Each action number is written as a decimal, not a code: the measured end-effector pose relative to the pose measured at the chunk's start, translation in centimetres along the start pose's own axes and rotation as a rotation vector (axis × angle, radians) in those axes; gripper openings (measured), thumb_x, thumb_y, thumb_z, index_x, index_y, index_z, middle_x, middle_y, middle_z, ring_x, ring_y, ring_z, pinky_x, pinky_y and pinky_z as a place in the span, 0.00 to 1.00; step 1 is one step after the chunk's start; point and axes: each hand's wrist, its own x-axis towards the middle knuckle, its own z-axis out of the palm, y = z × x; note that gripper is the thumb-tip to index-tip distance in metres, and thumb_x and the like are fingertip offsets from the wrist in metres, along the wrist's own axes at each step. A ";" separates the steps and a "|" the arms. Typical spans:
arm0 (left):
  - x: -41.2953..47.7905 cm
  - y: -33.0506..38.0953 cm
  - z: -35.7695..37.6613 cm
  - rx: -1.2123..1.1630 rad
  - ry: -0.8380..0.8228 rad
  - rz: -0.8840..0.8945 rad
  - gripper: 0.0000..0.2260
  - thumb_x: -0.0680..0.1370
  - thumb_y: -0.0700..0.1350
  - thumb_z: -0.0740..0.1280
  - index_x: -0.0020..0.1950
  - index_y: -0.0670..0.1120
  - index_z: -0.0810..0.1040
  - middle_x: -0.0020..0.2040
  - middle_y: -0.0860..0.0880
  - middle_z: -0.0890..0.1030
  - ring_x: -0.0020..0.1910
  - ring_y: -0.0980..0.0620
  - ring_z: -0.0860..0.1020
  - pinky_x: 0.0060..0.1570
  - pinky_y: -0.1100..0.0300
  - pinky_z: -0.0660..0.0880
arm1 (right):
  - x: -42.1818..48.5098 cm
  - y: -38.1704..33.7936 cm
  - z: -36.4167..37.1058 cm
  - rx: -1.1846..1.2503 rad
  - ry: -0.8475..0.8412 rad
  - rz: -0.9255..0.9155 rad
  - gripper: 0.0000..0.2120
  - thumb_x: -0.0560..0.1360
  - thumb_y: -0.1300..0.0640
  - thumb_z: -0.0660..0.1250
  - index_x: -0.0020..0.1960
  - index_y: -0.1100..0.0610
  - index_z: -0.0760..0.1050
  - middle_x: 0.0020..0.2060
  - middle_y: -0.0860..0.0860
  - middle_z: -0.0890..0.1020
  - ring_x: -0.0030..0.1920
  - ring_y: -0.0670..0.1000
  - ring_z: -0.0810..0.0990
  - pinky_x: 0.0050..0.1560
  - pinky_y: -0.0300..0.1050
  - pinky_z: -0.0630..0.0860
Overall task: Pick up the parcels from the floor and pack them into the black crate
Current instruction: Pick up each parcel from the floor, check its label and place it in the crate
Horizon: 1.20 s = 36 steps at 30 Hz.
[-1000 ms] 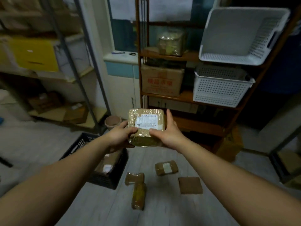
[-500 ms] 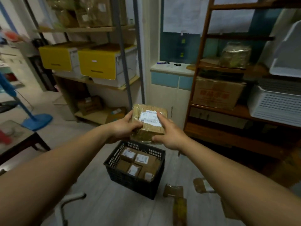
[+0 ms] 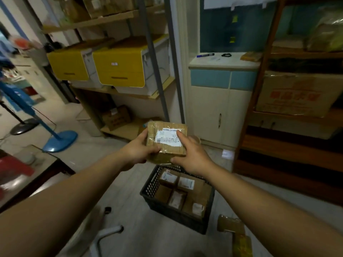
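Observation:
I hold a brown taped parcel (image 3: 167, 143) with a white label in the air, just above the far edge of the black crate (image 3: 148, 188). My left hand (image 3: 138, 152) grips its left side, thumb on top. My right hand (image 3: 191, 154) holds its right side, fingers over the label and thumb under the near edge. Inside the crate lie several brown parcels (image 3: 178, 193) with white labels. Two more brown parcels (image 3: 234, 232) lie on the floor at the crate's right, near the bottom of the view.
A metal shelf rack (image 3: 118, 67) with yellow-fronted drawer boxes stands behind on the left, a white cabinet (image 3: 219, 108) straight ahead, a wooden shelf unit (image 3: 289, 145) on the right. A dark low table (image 3: 37, 169) and a blue fan base (image 3: 59, 140) are at left. A white chair leg (image 3: 104, 236) lies near me.
My view has swung left and the crate has come under the parcel. Both hands have kept hold of the parcel and carried it over the crate's far edge.

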 end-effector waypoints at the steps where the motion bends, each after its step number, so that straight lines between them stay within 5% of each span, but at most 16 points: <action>1: 1.2 0.1 -0.7 -0.009 0.011 -0.011 0.37 0.75 0.45 0.68 0.75 0.62 0.48 0.70 0.49 0.70 0.58 0.49 0.71 0.53 0.52 0.70 | 1.6 0.1 0.3 0.006 -0.010 -0.005 0.44 0.72 0.55 0.73 0.78 0.45 0.49 0.73 0.48 0.61 0.70 0.50 0.64 0.69 0.43 0.63; 9: 10.1 -0.2 -3.4 -0.009 0.013 -0.041 0.38 0.76 0.41 0.68 0.77 0.54 0.46 0.72 0.47 0.65 0.60 0.47 0.71 0.57 0.51 0.71 | 10.8 2.1 1.3 -0.053 -0.055 0.033 0.44 0.72 0.53 0.72 0.78 0.45 0.48 0.74 0.49 0.60 0.70 0.51 0.64 0.68 0.46 0.66; 17: 19.7 -2.1 -4.9 0.042 -0.244 -0.003 0.40 0.72 0.41 0.72 0.76 0.55 0.51 0.69 0.49 0.69 0.64 0.46 0.72 0.64 0.44 0.72 | 15.1 5.1 4.0 -0.078 0.027 0.232 0.44 0.73 0.51 0.71 0.78 0.46 0.45 0.77 0.50 0.55 0.72 0.54 0.63 0.68 0.47 0.65; 20: 23.6 -3.6 -5.8 0.076 -0.393 0.034 0.33 0.72 0.41 0.71 0.72 0.54 0.59 0.62 0.52 0.74 0.61 0.49 0.73 0.58 0.48 0.75 | 16.7 5.9 6.6 -0.064 0.099 0.341 0.43 0.74 0.52 0.70 0.78 0.46 0.44 0.77 0.51 0.55 0.72 0.54 0.63 0.71 0.47 0.64; 24: 28.4 -6.9 -7.5 0.120 -0.527 0.113 0.23 0.73 0.43 0.70 0.64 0.55 0.66 0.51 0.60 0.75 0.52 0.57 0.75 0.46 0.62 0.75 | 19.2 6.4 11.9 0.000 0.193 0.436 0.40 0.76 0.55 0.67 0.78 0.44 0.45 0.75 0.49 0.58 0.69 0.42 0.62 0.66 0.34 0.60; 27: 32.1 -10.7 -7.9 0.107 -0.540 0.089 0.22 0.74 0.43 0.70 0.65 0.55 0.68 0.50 0.61 0.74 0.51 0.58 0.75 0.50 0.60 0.75 | 21.4 8.4 15.6 -0.074 0.165 0.503 0.42 0.76 0.55 0.68 0.78 0.44 0.43 0.76 0.49 0.55 0.72 0.50 0.62 0.69 0.38 0.61; 36: 42.5 -28.1 -1.9 0.020 -0.395 -0.165 0.24 0.74 0.34 0.68 0.67 0.46 0.67 0.52 0.54 0.73 0.53 0.50 0.74 0.37 0.64 0.75 | 27.1 24.3 26.2 -0.153 -0.075 0.593 0.42 0.76 0.56 0.68 0.78 0.44 0.43 0.77 0.50 0.52 0.73 0.53 0.63 0.72 0.47 0.64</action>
